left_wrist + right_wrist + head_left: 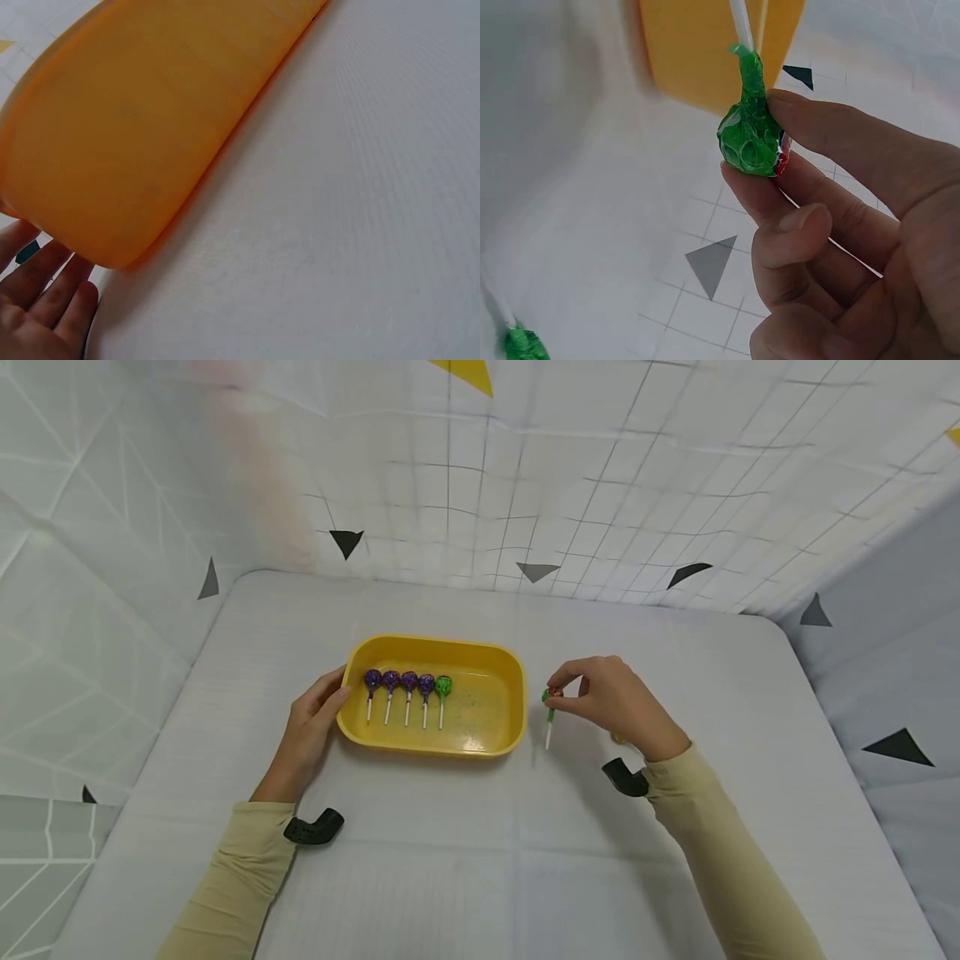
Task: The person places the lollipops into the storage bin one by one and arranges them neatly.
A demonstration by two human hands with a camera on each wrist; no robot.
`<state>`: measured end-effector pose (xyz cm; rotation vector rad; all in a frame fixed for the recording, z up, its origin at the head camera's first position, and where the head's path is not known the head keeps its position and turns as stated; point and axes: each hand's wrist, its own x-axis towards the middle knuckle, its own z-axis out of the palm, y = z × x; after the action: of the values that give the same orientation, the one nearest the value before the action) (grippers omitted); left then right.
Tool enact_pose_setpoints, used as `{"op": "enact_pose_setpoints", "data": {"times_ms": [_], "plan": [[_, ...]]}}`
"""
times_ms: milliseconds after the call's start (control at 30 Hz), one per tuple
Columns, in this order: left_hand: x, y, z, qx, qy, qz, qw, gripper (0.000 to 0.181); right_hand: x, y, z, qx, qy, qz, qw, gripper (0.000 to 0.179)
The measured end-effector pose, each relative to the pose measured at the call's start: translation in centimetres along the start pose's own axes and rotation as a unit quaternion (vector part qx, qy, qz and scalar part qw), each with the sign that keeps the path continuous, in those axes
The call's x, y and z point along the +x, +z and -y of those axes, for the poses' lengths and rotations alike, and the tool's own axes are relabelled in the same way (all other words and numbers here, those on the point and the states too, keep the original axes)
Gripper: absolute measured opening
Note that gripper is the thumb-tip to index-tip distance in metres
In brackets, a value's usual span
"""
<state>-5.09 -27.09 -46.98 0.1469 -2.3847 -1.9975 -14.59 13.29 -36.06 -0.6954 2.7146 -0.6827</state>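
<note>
A yellow tray (480,743) lies on the white table. In it, several lollipops stand side by side in a row: purple-wrapped lollipops (408,680) on the left and a green-wrapped lollipop (444,686) at the right end, sticks toward me. My left hand (306,731) holds the tray's left end, thumb at the rim; in the left wrist view its fingers touch the tray's outside. Right of the tray, my right hand (611,697) pinches another green lollipop (742,139) by its wrapped head, between thumb and fingers. That wrapper has a red patch, and its white stick points down toward me.
Another green-wrapped lollipop (526,343) is partly in the right wrist view, at the lower left. A small yellowish thing (617,737) lies on the table, mostly hidden by my right wrist. A white, grid-patterned sheet (570,485) rises behind the table.
</note>
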Motion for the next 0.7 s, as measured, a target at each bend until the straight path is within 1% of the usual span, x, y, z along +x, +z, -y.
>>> {"op": "enact_pose_setpoints", "data": {"times_ms": [233, 400, 700], "plan": [[0.0, 0.0, -0.1, 0.003, 0.0, -0.001, 1.0, 0.058, 0.9, -0.1, 0.7, 0.002, -0.013, -0.001, 0.9999, 0.016], [0.0, 0.0, -0.1, 0.002, 0.002, -0.001, 1.0, 0.057, 1.4, -0.2, 1.4, 0.006, -0.015, 0.006, 0.9999, 0.018], [0.0, 0.0, -0.1, 0.003, 0.0, 0.0, 1.0, 0.056, 2.3, -0.2, 2.4, 0.004, -0.031, 0.006, 0.9995, 0.016]]}}
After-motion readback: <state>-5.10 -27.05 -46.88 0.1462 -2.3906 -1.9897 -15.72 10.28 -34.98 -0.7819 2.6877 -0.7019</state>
